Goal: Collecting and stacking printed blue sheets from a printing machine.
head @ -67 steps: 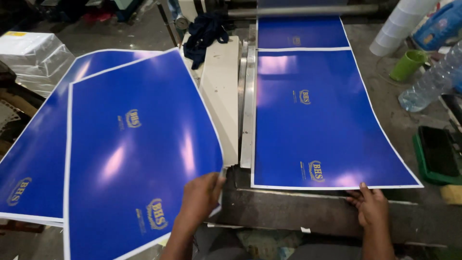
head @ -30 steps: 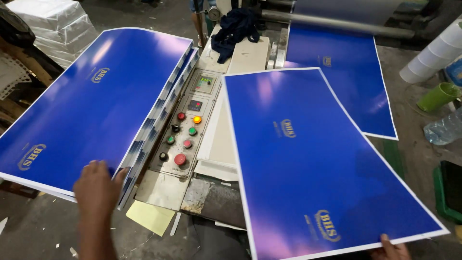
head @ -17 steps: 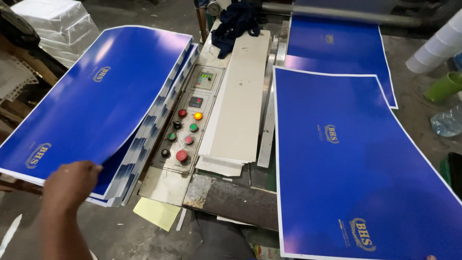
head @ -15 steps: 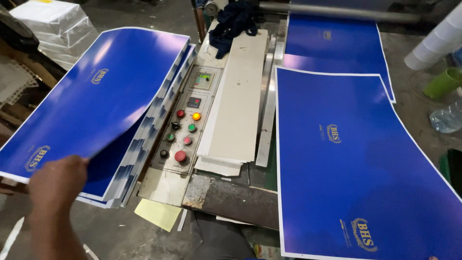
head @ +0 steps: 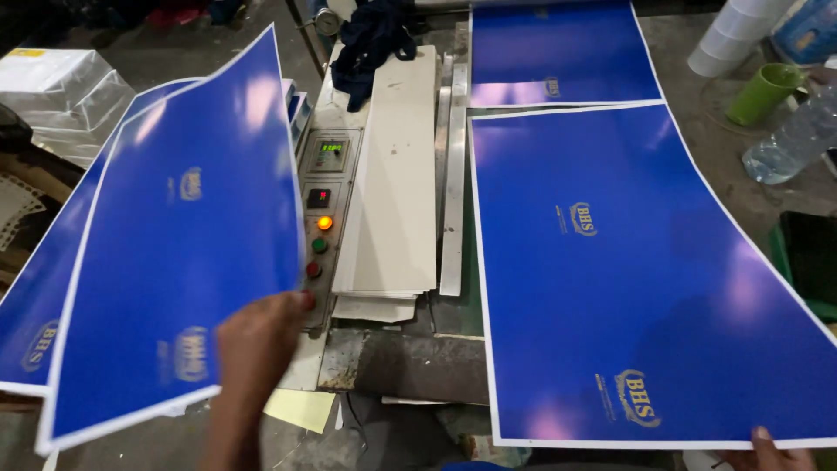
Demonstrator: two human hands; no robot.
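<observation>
My left hand [head: 255, 349] grips the near right edge of a glossy blue printed sheet [head: 174, 253] and holds it lifted and tilted above the stack of blue sheets [head: 35, 296] on the left. My right hand [head: 767, 452] shows only its fingertips at the bottom right, resting on the near edge of another blue sheet [head: 628, 270] that lies flat on the machine bed. A further blue sheet [head: 558, 52] lies beyond it, towards the machine's far end.
A control panel [head: 321, 201] with lit buttons and small displays runs between the two sides, next to a white board [head: 397, 183]. A dark cloth [head: 370, 39] lies at the top. A green cup [head: 760, 92], a plastic bottle [head: 789, 144] and white cups [head: 728, 39] stand at the right.
My left hand has lifted the top sheet off the left stack and swung it up and to the right. The right sheet lies flat and has barely shifted.
</observation>
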